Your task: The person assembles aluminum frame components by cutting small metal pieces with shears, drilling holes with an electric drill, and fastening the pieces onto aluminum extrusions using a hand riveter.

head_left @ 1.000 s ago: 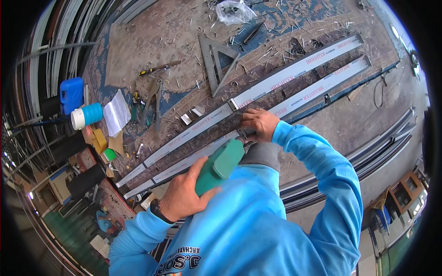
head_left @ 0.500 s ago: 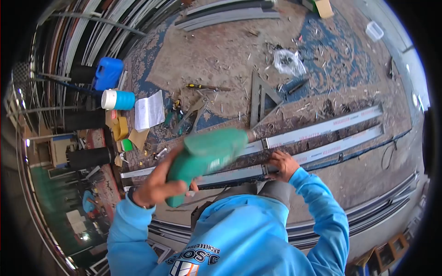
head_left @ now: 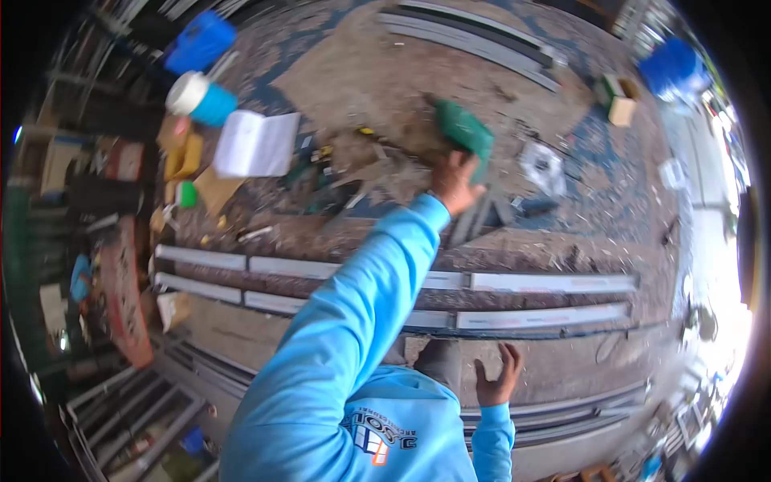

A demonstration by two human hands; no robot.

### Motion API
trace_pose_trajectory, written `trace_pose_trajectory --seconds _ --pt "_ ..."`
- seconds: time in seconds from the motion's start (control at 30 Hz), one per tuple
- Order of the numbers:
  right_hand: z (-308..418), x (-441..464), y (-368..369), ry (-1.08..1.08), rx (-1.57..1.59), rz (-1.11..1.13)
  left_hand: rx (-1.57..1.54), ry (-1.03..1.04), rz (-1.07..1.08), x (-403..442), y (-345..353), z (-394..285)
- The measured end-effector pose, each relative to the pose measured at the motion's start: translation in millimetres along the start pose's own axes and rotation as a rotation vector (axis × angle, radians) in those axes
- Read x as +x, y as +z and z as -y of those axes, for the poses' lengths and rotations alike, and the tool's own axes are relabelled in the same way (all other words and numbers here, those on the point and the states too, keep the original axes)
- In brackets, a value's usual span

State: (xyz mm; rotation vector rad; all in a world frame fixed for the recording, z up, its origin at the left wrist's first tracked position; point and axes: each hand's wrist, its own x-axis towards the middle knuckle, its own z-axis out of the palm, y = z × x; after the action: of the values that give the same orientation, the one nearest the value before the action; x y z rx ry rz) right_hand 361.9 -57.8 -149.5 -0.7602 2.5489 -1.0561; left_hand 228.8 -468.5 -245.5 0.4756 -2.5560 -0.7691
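Note:
My left arm reaches forward across the floor, and my left hand [head_left: 458,183] is closed around the handle end of a green power drill [head_left: 466,131]. The drill is blurred, and I cannot tell if it touches the floor. Just under that hand lies a grey metal triangle square [head_left: 482,221]. My right hand [head_left: 499,376] is raised near my lap, fingers apart and holding nothing. Two parallel rows of metal profiles with printed white film, a far row [head_left: 554,283] and a near row [head_left: 542,317], stretch across the floor in front of me.
Papers [head_left: 255,145], a white-and-turquoise jug [head_left: 201,98] and a blue canister [head_left: 201,40] stand at the left. Hand tools and scraps litter the worn carpet. A plastic bag [head_left: 544,169] lies to the right of the drill; more profiles [head_left: 474,40] lie farther back.
My left hand has carried the drill forward and right, away from my body. My right hand has let go of the near profile row and drawn back toward me. The view has turned.

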Motion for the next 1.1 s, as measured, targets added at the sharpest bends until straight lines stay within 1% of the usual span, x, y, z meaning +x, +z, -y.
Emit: trace_pose_trajectory --seconds 0.03,0.1,0.17,0.23,0.27,0.3,0.33,0.37,0.4,0.43,0.47,0.5,0.53,0.57,0.6,0.63,0.67,0.7,0.73,0.77,0.8,0.83,0.9,0.93,1.0,1.03,1.07,1.1 --pt "-5 0 4 0.048 0.028 -0.028 -0.042 -0.010 0.015 -8 -24 -14" --pt "-1 8 2 0.029 -0.001 -0.064 0.018 -0.003 -0.059 -47 -74 -9" --pt "6 27 -2 0.039 0.030 -0.062 0.242 -0.139 -0.043 -82 -126 28" --pt "15 56 -4 -0.019 0.050 -0.052 0.433 -0.354 0.153 -96 -166 66" --pt "20 72 -2 -0.053 0.064 -0.036 0.477 -0.304 0.235 -97 -178 82" --pt "23 91 2 -0.137 0.038 -0.004 0.520 -0.247 0.320 -90 -187 95" --pt "25 110 6 -0.213 0.007 0.021 0.523 -0.257 0.382 -80 -187 110" --pt "30 127 12 -0.218 0.043 0.056 0.521 -0.258 0.451 -71 -182 123" --pt "17 145 22 -0.294 0.043 0.050 0.624 -0.184 0.469 -69 -170 143" --pt "45 167 20 -0.292 0.006 0.026 0.577 -0.224 0.584 -71 -160 159" --pt "45 187 22 -0.230 -0.010 0.022 0.514 -0.392 0.626 -66 -159 157" --pt "35 211 21 -0.258 -0.012 -0.012 0.341 -0.157 0.248 -84 -159 167" --pt "24 236 22 -0.222 -0.036 -0.059 0.287 -0.345 0.300 -75 -183 136" --pt "6 261 28 -0.187 0.048 -0.177 0.265 -0.311 0.227 -78 -205 115" --pt "-10 292 25 -0.311 -0.057 -0.264 0.037 -0.363 0.218 -88 -229 98" --pt "-26 323 24 -0.254 -0.155 -0.270 -0.178 -0.424 0.203 -103 -254 82" --pt "-57 358 27 -0.277 -0.206 -0.265 -0.358 -0.457 0.166 -122 -276 58" --pt "-57 388 25 -0.140 -0.335 -0.234 -0.526 -0.496 0.127 -140 -296 35" --pt "-99 429 35 -0.235 -0.310 -0.211 -0.549 -0.556 0.155 -154 -314 14" --pt "-131 466 44 -0.446 -0.667 -0.169 -0.566 -0.644 0.183 -176 -331 -2" --pt "-162 498 61 -0.364 -0.613 -0.073 -0.512 -0.680 0.222 -207 -342 -5" --pt "-104 500 56 -0.106 -0.929 0.176 -0.416 -0.663 0.173 -224 -348 -19" --pt "-85 495 62 -0.032 -0.674 -0.036 -0.308 -0.621 0.114 -265 -353 -27" --pt "-74 485 61 -0.018 -0.669 0.004 -0.254 -0.636 0.070 -263 -355 -44" --pt "-48 472 56 0.007 -0.678 0.064 -0.256 -0.742 0.101 -284 -361 -46" --pt "-57 467 56 0.000 -0.688 0.054 -0.265 -0.789 0.115 -294 -360 -46" --pt "-71 464 56 -0.013 -0.702 0.040 -0.301 -0.781 0.041 -299 -353 -46" --pt "-81 468 51 -0.034 -0.716 0.023 -0.335 -0.785 0.040 -300 -348 -45"
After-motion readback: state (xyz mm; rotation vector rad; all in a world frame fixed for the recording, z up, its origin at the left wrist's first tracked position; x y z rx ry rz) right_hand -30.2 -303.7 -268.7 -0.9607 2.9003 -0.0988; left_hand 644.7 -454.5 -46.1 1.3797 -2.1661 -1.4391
